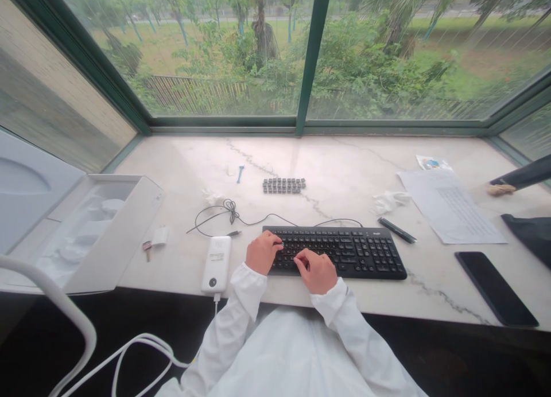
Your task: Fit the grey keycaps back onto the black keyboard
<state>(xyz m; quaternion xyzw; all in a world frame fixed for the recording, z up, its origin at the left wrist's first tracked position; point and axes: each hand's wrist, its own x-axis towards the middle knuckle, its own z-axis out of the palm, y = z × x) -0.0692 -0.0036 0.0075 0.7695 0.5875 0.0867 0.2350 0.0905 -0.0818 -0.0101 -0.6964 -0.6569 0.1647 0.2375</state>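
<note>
A black keyboard (pixel 370 253) lies on the marble-patterned sill, with its cable running off to the left. My left hand (pixel 260 253) rests over the keyboard's left end, thumb and fingertips drawn together near the upper keys. Above the front middle rows, my right hand (pixel 319 272) has thumb and forefinger pinched. Whatever either hand may hold is too small to make out. Several dark keycaps (pixel 284 185) sit in neat rows behind the keyboard. Part of the keyboard's left side is hidden by my fingers.
Left of the keyboard are a white power bank (pixel 216 265), a key (pixel 147 249) and an open white box (pixel 107 236). A small blue tool (pixel 240 174) lies further back. On the right are a pen (pixel 396 230), printed paper (pixel 451 205) and a phone (pixel 495 288).
</note>
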